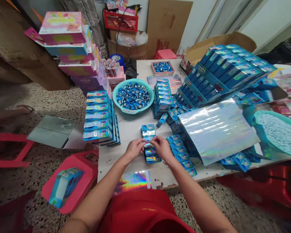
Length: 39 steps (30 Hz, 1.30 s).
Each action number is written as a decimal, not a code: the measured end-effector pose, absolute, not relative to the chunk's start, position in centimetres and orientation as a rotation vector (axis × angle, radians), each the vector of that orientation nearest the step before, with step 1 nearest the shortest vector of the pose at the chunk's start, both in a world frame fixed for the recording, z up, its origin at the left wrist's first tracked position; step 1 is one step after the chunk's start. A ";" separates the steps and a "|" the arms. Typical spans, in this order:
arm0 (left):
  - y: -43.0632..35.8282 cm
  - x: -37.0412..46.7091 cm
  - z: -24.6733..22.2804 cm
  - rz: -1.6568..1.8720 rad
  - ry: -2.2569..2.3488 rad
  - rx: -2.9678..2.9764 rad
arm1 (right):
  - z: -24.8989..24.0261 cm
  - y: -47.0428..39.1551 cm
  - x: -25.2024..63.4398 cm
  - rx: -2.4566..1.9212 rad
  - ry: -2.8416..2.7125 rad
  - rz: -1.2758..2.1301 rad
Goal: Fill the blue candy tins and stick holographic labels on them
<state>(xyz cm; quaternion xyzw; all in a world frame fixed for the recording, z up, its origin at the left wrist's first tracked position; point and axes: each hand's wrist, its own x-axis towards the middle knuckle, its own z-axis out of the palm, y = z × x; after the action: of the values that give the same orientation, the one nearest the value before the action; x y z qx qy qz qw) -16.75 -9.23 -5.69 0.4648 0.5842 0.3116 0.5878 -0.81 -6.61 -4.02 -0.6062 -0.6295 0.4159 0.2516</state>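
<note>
A short row of small blue boxes [153, 159] with shiny tops stands in front of me on the white table. My left hand [135, 149] is at the row's left side, its fingertips pinched together over a box in the middle. From the right, my right hand [163, 149] meets it over the same box, thumb and fingers also closed in a pinch. Whatever thin thing lies between the fingertips is too small to make out. Below the hands, a rainbow-shining sheet [135, 180] lies at the table's front edge. Another row of blue boxes [181, 155] sits just right of my right hand.
A turquoise basin [115, 97] of round blue-and-silver pieces stands ahead. Stacked blue display boxes [97, 124] are at the left, with larger stacks [215, 77] at the right. A silver sheet [220, 129] covers boxes there. A red stool [87, 174] stands beside the table [121, 155].
</note>
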 end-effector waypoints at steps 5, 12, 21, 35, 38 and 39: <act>-3.0 -18.4 -6.9 0.803 1.452 1.293 | -6.0 0.1 -3.1 -1.834 -1.676 0.990; -0.2 -19.0 -8.7 0.713 1.476 1.370 | -7.8 3.0 -3.6 -1.919 -1.685 0.967; -0.1 -19.0 -9.3 0.718 1.443 1.347 | -9.1 3.1 -3.5 -1.945 -1.667 0.938; -2.9 -16.9 -12.0 0.792 1.842 0.822 | -9.8 1.4 -2.8 -1.873 -1.455 1.017; -3.4 -15.6 -12.2 0.975 1.869 0.829 | -10.8 0.9 -2.6 -1.770 -1.397 1.117; -3.6 -15.0 -12.3 1.027 1.812 0.831 | -11.0 0.9 -2.6 -1.741 -1.384 1.164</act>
<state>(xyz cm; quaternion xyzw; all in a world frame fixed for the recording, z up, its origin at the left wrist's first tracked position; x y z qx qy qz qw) -15.01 -3.58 -12.33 0.3337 0.7277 0.4125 0.4347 -2.59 0.86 -11.03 -0.6592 -0.5241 0.4407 0.3107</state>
